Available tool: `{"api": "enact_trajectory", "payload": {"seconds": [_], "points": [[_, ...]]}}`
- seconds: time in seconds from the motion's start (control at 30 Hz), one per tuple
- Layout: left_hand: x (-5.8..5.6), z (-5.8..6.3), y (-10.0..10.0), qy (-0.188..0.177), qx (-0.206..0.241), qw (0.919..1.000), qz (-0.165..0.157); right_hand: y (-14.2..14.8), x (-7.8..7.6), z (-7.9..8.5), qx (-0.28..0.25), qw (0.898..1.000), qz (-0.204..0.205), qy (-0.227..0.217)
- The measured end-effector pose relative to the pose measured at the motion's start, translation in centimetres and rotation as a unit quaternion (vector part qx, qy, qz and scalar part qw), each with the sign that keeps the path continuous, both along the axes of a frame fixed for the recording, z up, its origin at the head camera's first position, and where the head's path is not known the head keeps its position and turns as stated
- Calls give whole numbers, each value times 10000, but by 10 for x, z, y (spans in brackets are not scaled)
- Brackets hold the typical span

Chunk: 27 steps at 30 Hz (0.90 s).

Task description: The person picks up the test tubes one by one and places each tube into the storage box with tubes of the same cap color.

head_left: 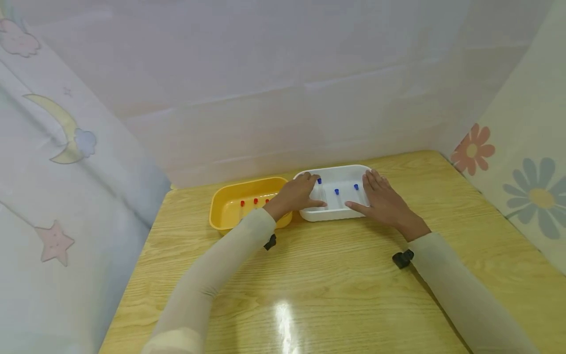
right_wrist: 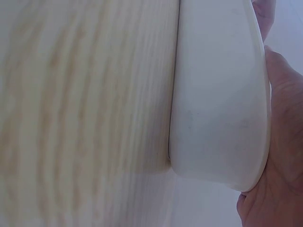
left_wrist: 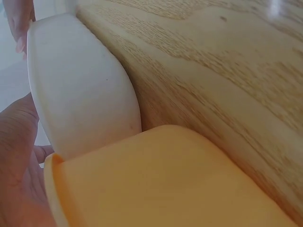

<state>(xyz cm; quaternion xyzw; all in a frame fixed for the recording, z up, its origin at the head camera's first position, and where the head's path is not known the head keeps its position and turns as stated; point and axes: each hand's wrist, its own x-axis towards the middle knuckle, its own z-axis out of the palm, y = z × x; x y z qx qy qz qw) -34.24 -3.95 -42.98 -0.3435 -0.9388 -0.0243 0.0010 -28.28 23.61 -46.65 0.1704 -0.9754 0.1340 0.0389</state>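
Observation:
A white tray [head_left: 339, 214] stands on the table, holding several clear tubes with blue caps [head_left: 337, 191]. My left hand [head_left: 297, 192] reaches over its left end, thumb and fingers spread to either side of one blue-capped tube. At the right end my right hand [head_left: 385, 200] lies along the rim with fingers extended and thumb pointing inward. The right wrist view has the palm beside the rim of the tray [right_wrist: 220, 109]. Left of the white tray is a yellow tray [head_left: 230, 189] with red-capped tubes [head_left: 255, 201], partly hidden by my left forearm.
The wooden table [head_left: 336, 285] extends toward me in front of both trays. A pale cloth backdrop [head_left: 283, 113] hangs close behind the table, with printed cloth on both sides. In the left wrist view the yellow tray [left_wrist: 165, 179] overlaps the white one.

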Motion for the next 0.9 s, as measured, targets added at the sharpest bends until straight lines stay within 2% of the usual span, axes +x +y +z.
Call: {"api": "enact_trajectory", "payload": {"seconds": [0.17, 0.4, 0.9], "points": [[1, 1, 1, 138, -121, 9998, 9, -1, -1, -1, -12, 10000, 1, -8], [1, 0, 2, 140, -169, 9997, 110, -3, -1, -1, -42, 10000, -29, -15], [-5, -10, 9, 121, -315, 9992, 233, -3, -3, -4, -48, 10000, -33, 6]]}}
